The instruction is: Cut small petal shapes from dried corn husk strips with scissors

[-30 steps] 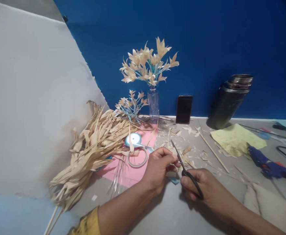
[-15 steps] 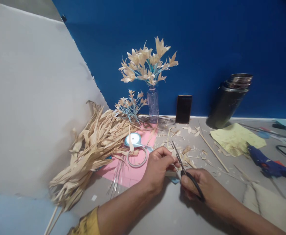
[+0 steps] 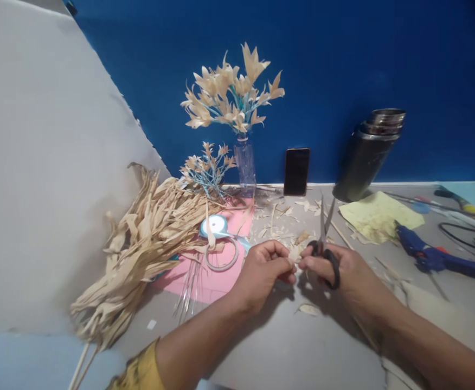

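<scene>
Between thumb and fingers, my left hand [image 3: 270, 266] pinches a small pale piece of dried husk [image 3: 294, 254]. Black-handled scissors [image 3: 326, 230] are looped on my right hand [image 3: 337, 268], their blades slightly apart and pointing up, away from the husk. The right fingertips are close beside the husk piece; whether they touch it is too small to tell. Husk scraps [image 3: 284, 219] are scattered behind the hands, and one larger scrap [image 3: 308, 309] lies below them on the grey table [image 3: 286, 346].
A dried husk bundle [image 3: 148, 244], tape roll [image 3: 213, 226] and pink sheet [image 3: 205, 284] are left. Behind stand husk flowers in a clear bottle [image 3: 244, 168], a phone [image 3: 296, 171] and a dark flask [image 3: 365, 157]. Right are yellow paper [image 3: 378, 216] and a blue glue gun [image 3: 436, 259].
The scissors have swung away from the husk piece and now point upward. My right hand has turned, its fingertips nearer the left ones. A scrap now shows below the hands. The view has shifted slightly.
</scene>
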Demonstrator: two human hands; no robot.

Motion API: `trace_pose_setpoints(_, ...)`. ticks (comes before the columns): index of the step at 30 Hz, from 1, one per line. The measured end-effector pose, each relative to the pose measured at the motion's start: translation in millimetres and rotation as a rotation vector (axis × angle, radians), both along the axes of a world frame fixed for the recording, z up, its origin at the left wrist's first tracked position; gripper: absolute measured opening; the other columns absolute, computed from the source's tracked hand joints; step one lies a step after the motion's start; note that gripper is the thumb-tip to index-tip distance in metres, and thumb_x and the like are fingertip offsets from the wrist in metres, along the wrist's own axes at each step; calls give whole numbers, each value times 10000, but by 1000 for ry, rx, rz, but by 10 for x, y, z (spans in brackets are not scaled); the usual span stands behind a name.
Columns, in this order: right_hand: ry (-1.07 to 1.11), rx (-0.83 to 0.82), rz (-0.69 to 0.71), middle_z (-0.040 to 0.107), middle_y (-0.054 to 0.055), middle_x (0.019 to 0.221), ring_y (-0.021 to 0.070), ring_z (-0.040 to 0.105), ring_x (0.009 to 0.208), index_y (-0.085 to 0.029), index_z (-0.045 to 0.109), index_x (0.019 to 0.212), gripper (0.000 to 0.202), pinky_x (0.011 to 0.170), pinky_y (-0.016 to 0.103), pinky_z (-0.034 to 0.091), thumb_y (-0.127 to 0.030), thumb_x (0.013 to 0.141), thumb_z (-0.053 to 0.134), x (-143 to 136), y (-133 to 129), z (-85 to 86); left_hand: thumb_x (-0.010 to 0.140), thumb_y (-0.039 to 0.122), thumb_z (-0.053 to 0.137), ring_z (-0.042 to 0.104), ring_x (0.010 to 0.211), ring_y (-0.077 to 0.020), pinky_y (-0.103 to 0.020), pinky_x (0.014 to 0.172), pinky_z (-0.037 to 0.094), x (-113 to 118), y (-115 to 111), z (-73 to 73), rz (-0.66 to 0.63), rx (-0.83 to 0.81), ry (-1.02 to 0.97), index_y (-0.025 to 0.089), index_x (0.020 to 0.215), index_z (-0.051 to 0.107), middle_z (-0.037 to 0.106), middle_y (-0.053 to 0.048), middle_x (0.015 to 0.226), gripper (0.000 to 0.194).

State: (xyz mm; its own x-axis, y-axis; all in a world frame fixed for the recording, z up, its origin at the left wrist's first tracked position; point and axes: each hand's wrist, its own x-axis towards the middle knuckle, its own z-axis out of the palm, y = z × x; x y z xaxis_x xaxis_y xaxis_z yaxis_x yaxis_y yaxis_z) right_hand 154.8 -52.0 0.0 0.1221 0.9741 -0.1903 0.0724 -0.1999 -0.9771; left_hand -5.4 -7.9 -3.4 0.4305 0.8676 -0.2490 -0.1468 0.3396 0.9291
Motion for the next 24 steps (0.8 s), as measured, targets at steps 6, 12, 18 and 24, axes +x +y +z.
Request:
trace_pose_setpoints(6,-19,7,37,552,-35,617,116,453,536,-170,643,841,272,495,239,367,-350,670,753,136,20,45,632,163,649,515,504,-104,-244,552,375,5,-25,-6,-121,27,68,172,695,570,552,18,534,101)
trace_pose_setpoints(12,11,10,49,595,-20,658,128,502,570,-173,636,875,303,512,239,407,-345,659,761,143,21,60,632,174,642,483,470,-93,-235,517,350,-3,1,-24,-159,14,38,169,683,564,538,24,512,93)
trace_pose_setpoints(18,35,2,89,566,-27,640,122,466,551,-179,612,814,267,502,244,384,-337,651,752,120,-12,52,582,145,631,478,445,-108,-257,512,385,-3,-6,-35,-241,-85,-53,167,689,579,540,22,480,121)
trace_pose_setpoints(24,42,99,5,510,-38,634,117,413,580,-180,602,774,218,538,248,352,-350,679,700,123,31,88,627,162,622,482,489,-100,-270,589,432,-33,39,-11,-189,-136,-283,158,704,581,516,27,528,87)
